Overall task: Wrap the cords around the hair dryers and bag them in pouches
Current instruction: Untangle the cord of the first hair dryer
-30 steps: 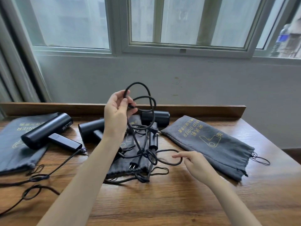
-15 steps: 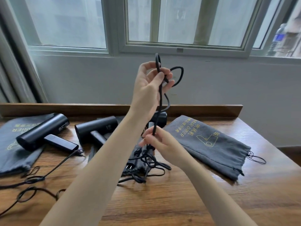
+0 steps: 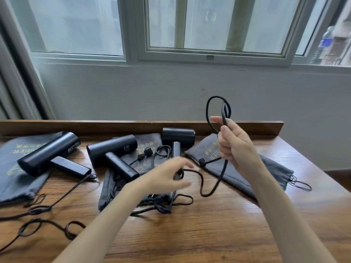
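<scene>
Under the fingers of both hands runs the wooden table (image 3: 209, 234), and on it lie three grey drawstring pouches: the left pouch (image 3: 11, 173), the middle pouch (image 3: 150, 143) and the right pouch (image 3: 269, 173), the last directly beneath the right hand (image 3: 233, 149). Three black hair dryers rest farther out than the left hand's fingertips: the left dryer (image 3: 47, 154), the middle dryer (image 3: 112, 150) and the right dryer (image 3: 178, 134), whose handle points toward the left hand (image 3: 169, 177).

That dryer looks solid, smooth and fairly weighty, so the handle is the sensible place to grip. Its cord (image 3: 216, 96) is light, limp and rubbery. It should hold a curl yet tangle easily, so it is best taken a short way along its length and fed on under slight tension.

Raised above the table with the forearm angled up, the right hand pinches the cord between thumb and curled fingers (image 3: 216, 119). A loop stands above them, and the slack sags from below them down toward the left hand. The left hand reaches low over the cord beside the dryer's handle. It is blurred, so I cannot tell whether its fingers grip anything.
</scene>
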`<state>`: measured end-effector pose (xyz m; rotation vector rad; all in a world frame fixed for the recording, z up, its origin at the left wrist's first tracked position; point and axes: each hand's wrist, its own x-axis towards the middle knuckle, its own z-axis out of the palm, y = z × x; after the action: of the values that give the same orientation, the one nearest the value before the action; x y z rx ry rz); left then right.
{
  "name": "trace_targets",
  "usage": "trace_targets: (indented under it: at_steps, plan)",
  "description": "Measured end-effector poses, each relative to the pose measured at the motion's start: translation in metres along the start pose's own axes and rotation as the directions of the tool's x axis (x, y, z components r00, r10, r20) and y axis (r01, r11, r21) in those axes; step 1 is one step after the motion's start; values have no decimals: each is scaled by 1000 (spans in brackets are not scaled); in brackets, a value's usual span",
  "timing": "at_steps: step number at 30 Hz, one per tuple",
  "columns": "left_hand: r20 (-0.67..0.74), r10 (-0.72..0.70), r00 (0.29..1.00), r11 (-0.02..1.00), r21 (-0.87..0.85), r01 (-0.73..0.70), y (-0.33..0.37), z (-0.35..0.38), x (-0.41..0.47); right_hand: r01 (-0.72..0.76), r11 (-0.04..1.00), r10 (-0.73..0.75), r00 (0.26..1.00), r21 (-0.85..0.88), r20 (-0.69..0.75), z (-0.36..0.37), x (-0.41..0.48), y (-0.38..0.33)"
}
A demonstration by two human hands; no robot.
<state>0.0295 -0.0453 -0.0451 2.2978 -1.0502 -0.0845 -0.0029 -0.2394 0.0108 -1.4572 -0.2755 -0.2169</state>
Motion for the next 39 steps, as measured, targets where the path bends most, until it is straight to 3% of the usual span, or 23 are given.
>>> trace_targets:
  at_steps: [2,4,7,9,12,14,16,19,22,26,29,31,34,39]
  plan:
    - [109,-46,993,992,119,33,-6,15,-1,-11,1000,10,999,-12,-38,-8,3,-6]
    - [-41,-56,998,995,86,59,-11,15,-1,-10,998,0,988,-64,-155,-23,6,-8]
    - [-389,-148,909,969,-239,56,-15,-1,-9,-85,963,-16,929,-255,-369,-59,11,2]
    - [-458,-226,860,880,-475,-22,-13,-12,-14,-185,864,-29,909,-468,-415,-76,13,19]
    - [-487,-267,832,793,-601,-97,-3,-14,-15,-288,605,-40,920,-742,-390,-80,7,51]
    - [-511,-316,800,740,-661,-130,-3,-12,-14,-343,533,7,916,-774,-402,-75,-1,66]
    - [-491,-355,796,691,-711,-131,-8,-9,-13,-418,434,115,904,-798,-412,-68,-6,76]
    - [-425,-377,823,657,-749,-85,-13,0,-12,-426,204,327,878,-882,-349,-55,-11,87]
    - [-406,-363,839,724,-689,-20,-14,9,-12,-409,131,384,861,-903,-335,-35,-18,86]
    - [-375,-313,873,774,-634,4,-13,9,-12,-354,62,219,917,-933,-333,-19,-20,68]
    - [-361,-256,897,801,-598,-12,-6,8,-11,-124,164,-57,989,-979,-135,-6,-18,63]
    - [-361,-225,905,811,-584,-31,1,7,-11,52,389,-45,998,-920,38,8,-16,68]
    - [-390,-216,895,794,-604,-71,5,3,-14,0,733,95,990,-680,102,21,-18,83]
    - [-409,-286,867,748,-661,-65,1,4,-19,-111,931,162,979,-346,121,20,-29,85]
